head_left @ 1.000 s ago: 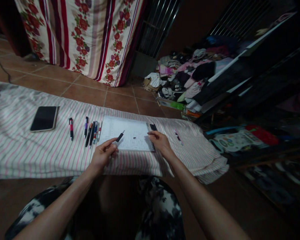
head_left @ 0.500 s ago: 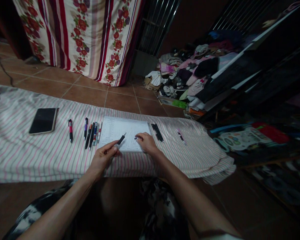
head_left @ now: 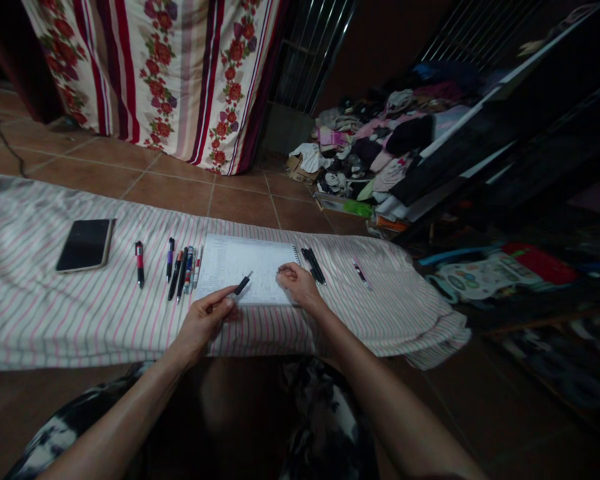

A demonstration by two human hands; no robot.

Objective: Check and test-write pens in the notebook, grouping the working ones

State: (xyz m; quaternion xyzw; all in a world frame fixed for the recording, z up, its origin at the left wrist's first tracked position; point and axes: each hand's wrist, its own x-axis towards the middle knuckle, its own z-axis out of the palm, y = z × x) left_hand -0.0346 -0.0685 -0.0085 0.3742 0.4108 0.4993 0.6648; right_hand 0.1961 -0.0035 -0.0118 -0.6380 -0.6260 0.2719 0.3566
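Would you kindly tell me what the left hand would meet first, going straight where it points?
The left hand, holding a black pen, would probably meet the spiral notebook first, though depth is unclear.

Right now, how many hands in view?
2: left hand at the near-left corner of the notebook, holding a black pen-like piece; right hand over the notebook's right side. No others visible.

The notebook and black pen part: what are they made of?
Notebook: seemingly matt paper, from its pale, shineless page; the dark coil could be metal or plastic. Black pen part, in the left hand: probably dull plastic or rubber, being evenly dark, with a paler, perhaps metal tip.
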